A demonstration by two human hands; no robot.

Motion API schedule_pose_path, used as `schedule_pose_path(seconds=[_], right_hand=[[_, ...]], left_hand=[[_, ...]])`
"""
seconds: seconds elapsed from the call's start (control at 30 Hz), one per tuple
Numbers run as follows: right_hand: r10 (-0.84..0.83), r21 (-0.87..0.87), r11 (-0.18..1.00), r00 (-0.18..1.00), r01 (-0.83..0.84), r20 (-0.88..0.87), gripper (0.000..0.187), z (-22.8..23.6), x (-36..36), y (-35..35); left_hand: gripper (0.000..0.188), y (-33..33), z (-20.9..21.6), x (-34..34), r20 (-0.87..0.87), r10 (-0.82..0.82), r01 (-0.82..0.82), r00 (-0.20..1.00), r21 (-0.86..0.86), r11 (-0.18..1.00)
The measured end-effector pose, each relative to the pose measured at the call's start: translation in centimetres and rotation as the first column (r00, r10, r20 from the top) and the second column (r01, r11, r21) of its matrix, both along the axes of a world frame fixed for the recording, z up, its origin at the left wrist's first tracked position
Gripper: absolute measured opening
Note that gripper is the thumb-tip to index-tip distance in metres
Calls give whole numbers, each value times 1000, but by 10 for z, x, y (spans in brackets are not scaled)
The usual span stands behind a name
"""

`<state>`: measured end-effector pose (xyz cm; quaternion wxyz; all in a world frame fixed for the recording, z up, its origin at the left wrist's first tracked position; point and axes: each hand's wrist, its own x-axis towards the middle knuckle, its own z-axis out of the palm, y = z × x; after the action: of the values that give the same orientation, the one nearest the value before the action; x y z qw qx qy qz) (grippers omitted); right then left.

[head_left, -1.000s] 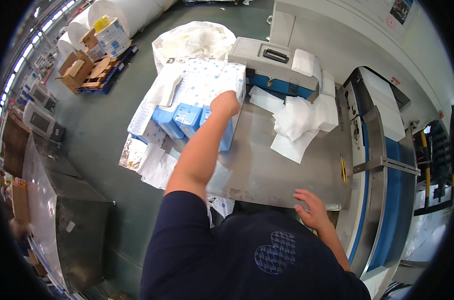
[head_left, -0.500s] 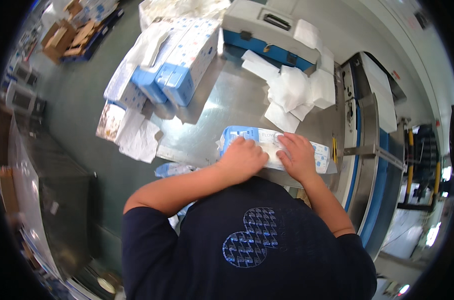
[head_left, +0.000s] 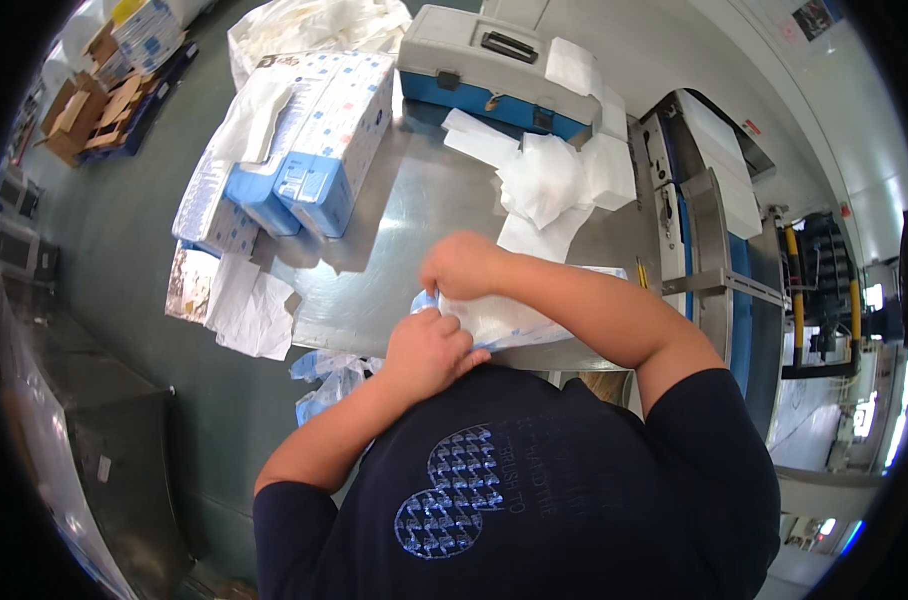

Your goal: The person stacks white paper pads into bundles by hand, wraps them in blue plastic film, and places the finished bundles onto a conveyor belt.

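Observation:
At the near edge of the metal table (head_left: pixel 374 300) lies a white and blue plastic-wrapped pack (head_left: pixel 519 318), partly under my right forearm. My left hand (head_left: pixel 429 350) is closed on the pack's left end, its thumb along the near side. Across the pack reaches my right hand (head_left: pixel 464 265), slightly blurred, with fingers pinched at a blue tip of the wrapper just above the left hand. The fingertips of both hands are partly hidden. Crumpled white sheets (head_left: pixel 544 190) lie on the table beyond the pack.
Tall blue-and-white packs (head_left: pixel 329 150) stand at the table's left. Behind sits a grey and blue toolbox (head_left: pixel 494 60). A machine with a metal rail (head_left: pixel 719 285) borders the right side. Clear and blue plastic wrap (head_left: pixel 329 385) hangs below the near edge. A steel cabinet (head_left: pixel 104 420) stands at left.
My right hand has swung left across the pack to its left end and pinches the wrapper. My left hand has moved down and left onto that end. The view has shifted somewhat.

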<state>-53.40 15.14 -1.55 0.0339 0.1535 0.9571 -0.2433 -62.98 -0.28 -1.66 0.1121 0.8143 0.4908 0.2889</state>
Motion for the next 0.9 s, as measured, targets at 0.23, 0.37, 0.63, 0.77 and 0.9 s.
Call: schedule_pose_path(seconds=[0.23,0.37,0.63,0.77,0.9], right_hand=[[-549,213,824,833,525,71,13,-23,1,50],[-780,198,609,625,768,-27,14,-17,26,89],[-685,29,708,696,706,-215,34,0,26,29],[-745,363,532,626,765,-231,52,-2,139,-27],[-888,283,385,436,878,-148,51,5,203,-70]], left_hand=[[30,-36,-2,-3,61,47,-56,997,155,986],[34,-43,-10,-10,90,140,-148,986,86,985],[37,0,-28,0,-90,430,-419,898,123,900],[39,22,-15,38,19,358,-354,934,213,911],[37,56,1,94,-26,200,-197,979,106,975]])
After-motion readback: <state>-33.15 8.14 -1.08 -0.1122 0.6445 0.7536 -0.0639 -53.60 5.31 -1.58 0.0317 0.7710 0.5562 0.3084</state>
